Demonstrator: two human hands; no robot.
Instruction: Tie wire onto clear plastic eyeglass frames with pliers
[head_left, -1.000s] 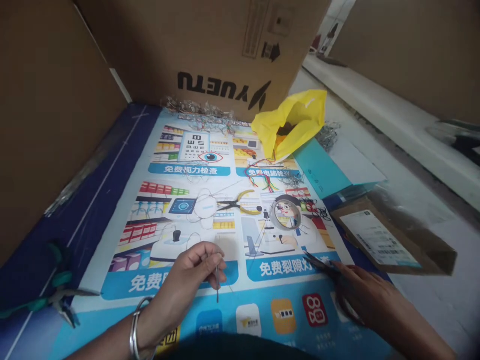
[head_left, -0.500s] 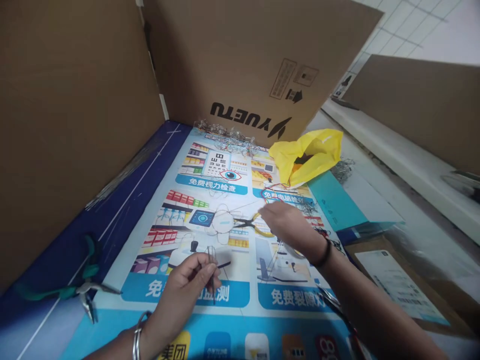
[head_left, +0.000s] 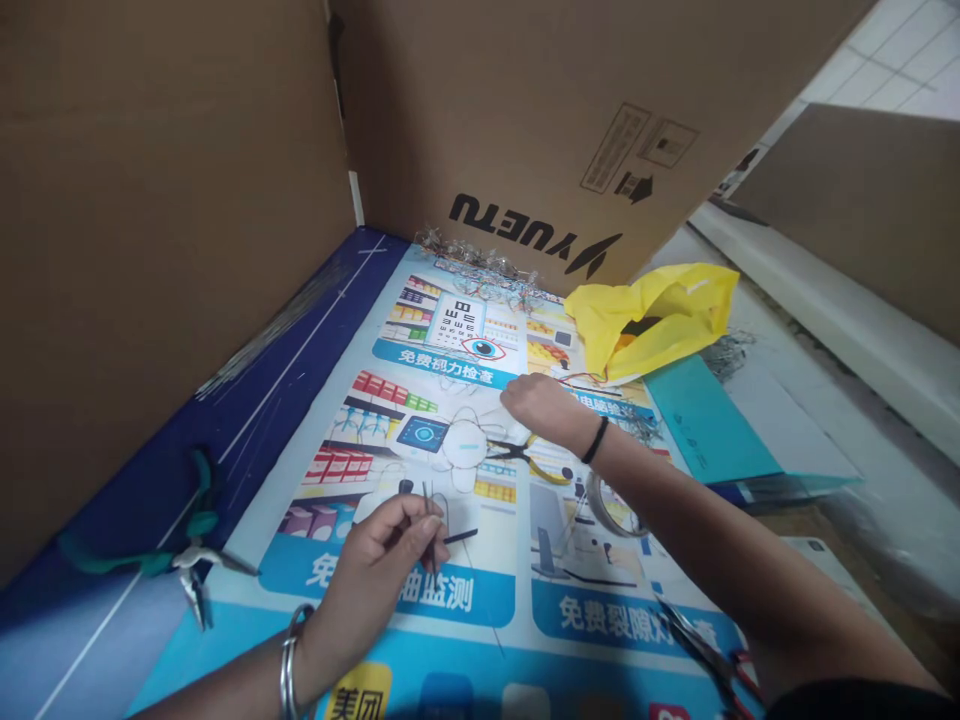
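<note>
My left hand (head_left: 396, 560) pinches a few thin lengths of wire (head_left: 429, 505) between thumb and fingers, low over the printed sheet. Beyond it, my right hand (head_left: 544, 408) is closed, its fingertips pressed together above the sheet; what it holds, if anything, is too small to make out. Just below the right hand lie yellow-handled pliers (head_left: 517, 452), jaws pointing left. Beside the jaws is a pale round patch ringed by wire loops (head_left: 465, 443). A roll of silvery wire (head_left: 609, 508) lies partly under my right forearm.
Green-handled pliers (head_left: 196, 555) lie spread at left. Scissors (head_left: 705, 645) rest at lower right. A yellow bag (head_left: 656, 320) stands at the back right, near a turquoise folder (head_left: 709, 425). Wire pieces (head_left: 480, 262) are heaped against the cardboard wall (head_left: 525, 120).
My right hand has moved left and slightly up, away from the yellow pliers' handles. The left hand still pinches the wire. The whole view has shifted a little.
</note>
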